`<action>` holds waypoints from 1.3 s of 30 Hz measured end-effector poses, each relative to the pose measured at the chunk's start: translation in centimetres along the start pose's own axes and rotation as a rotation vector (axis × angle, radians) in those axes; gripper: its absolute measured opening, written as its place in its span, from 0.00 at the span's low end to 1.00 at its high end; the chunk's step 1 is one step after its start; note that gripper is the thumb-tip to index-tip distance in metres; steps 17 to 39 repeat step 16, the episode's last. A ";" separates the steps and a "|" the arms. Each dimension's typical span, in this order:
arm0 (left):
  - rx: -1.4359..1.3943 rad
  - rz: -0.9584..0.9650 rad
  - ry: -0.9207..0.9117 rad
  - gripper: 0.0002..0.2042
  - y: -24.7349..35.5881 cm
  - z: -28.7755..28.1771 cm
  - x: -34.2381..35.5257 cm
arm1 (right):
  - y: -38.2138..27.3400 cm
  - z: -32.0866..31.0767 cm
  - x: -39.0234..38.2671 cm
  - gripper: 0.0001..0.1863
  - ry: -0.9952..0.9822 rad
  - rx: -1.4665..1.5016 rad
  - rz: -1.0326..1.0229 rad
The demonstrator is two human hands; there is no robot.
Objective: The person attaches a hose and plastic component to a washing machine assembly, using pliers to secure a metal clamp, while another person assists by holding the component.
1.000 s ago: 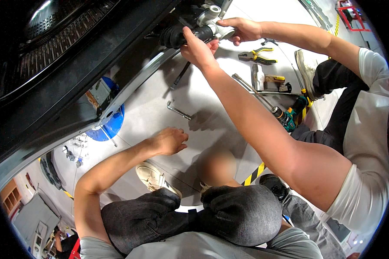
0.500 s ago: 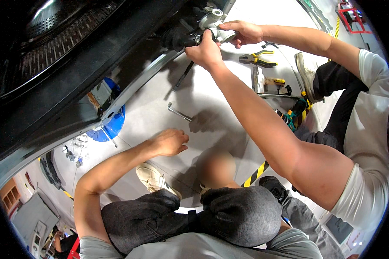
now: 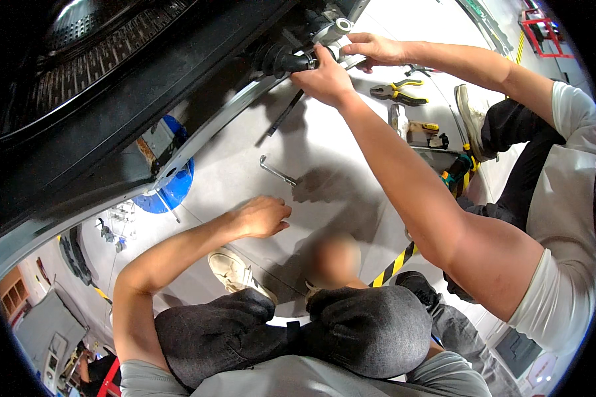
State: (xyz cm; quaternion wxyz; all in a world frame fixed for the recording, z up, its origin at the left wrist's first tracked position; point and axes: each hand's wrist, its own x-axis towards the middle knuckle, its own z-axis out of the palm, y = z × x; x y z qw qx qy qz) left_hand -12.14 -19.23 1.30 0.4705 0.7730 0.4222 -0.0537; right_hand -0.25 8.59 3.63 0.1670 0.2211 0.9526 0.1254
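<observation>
My left hand (image 3: 265, 217) hangs over the floor, palm down, with loosely curled fingers and nothing in them. Nearest to it lies an angled metal wrench (image 3: 277, 171). A round blur covers my right hand (image 3: 334, 259) in front of my knees, so its fingers are hidden. At the top, a co-worker's two hands (image 3: 328, 78) are around a pale metal fitting (image 3: 334, 30) with a ring-shaped end. A black ribbed rubber boot (image 3: 279, 61) adjoins the fitting beside the dark vehicle body. Below it, a dark rod (image 3: 281, 119) slants down.
Pliers with yellow-and-black handles (image 3: 400, 92), a hammer (image 3: 399, 120) and a partly hidden teal power tool (image 3: 455, 172) lie near the co-worker. A blue round container (image 3: 175, 188) stands by the vehicle panel (image 3: 79, 215). Several small metal parts (image 3: 120, 221) lie at left.
The co-worker's hands and the metal fitting have shifted slightly right, and the fitting's ring end has turned. My left hand has stayed in nearly the same place.
</observation>
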 end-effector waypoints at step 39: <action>0.007 0.005 -0.038 0.14 0.3 -0.4 0.4 | 2.3 3.7 1.0 0.08 0.397 0.128 -0.091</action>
